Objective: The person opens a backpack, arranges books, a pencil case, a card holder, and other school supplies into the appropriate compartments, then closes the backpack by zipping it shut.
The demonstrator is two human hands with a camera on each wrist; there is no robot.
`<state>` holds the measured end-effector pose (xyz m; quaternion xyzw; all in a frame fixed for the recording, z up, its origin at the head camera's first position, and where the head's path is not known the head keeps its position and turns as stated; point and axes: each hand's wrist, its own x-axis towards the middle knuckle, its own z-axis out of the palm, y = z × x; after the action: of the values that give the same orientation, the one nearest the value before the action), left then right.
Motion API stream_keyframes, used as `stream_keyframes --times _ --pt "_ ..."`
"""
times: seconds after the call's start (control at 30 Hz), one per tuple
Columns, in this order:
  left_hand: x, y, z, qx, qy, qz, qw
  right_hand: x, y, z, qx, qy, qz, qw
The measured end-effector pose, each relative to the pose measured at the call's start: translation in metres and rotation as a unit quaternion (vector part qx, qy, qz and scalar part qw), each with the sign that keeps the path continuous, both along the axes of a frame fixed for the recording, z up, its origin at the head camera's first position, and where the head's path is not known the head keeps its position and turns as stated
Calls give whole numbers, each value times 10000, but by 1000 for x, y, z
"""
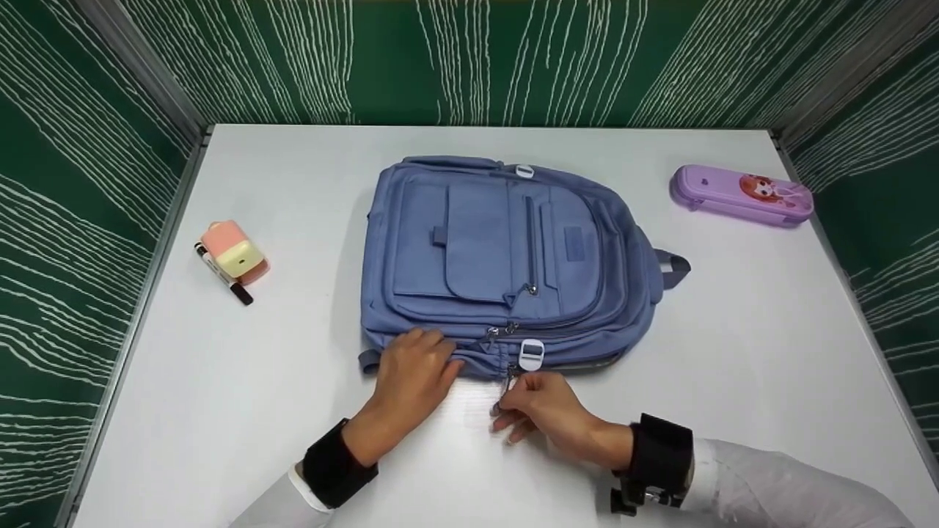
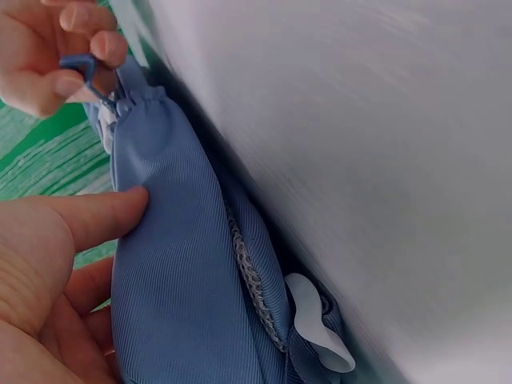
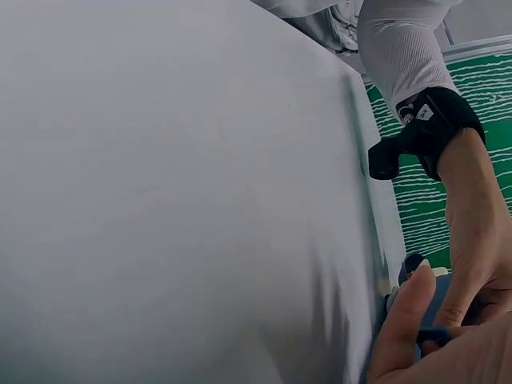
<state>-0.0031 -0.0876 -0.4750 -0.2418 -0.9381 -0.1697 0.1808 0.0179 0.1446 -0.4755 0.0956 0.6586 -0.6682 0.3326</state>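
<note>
Bracing the bag [image 1: 477,242], it seemed, the left hand [image 1: 414,367] clasped its near side; the right hand [image 1: 550,414] pinched a pull [image 2: 78,61].

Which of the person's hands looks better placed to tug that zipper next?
Probably the right: the right hand pinches the zipper pull, while the left hand holds the side of the backpack.

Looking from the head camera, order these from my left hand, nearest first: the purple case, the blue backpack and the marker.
1. Blue backpack: touching the left hand.
2. Marker: off to the left.
3. Purple case: farthest, at upper right.
</note>
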Motion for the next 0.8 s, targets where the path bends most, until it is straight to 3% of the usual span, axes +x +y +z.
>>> stream_keyframes --times 0.23,0.5,0.8 --pt "0 1 0 56 -67 -2 10000 2 14 3 -183 262 -70 9995" --pt "1 1 0 212 -158 0 9996 -2 29 7 13 838 30 9965" --pt "1 0 -1 74 -64 71 9999 -6 42 7 428 1480 -192 9879"
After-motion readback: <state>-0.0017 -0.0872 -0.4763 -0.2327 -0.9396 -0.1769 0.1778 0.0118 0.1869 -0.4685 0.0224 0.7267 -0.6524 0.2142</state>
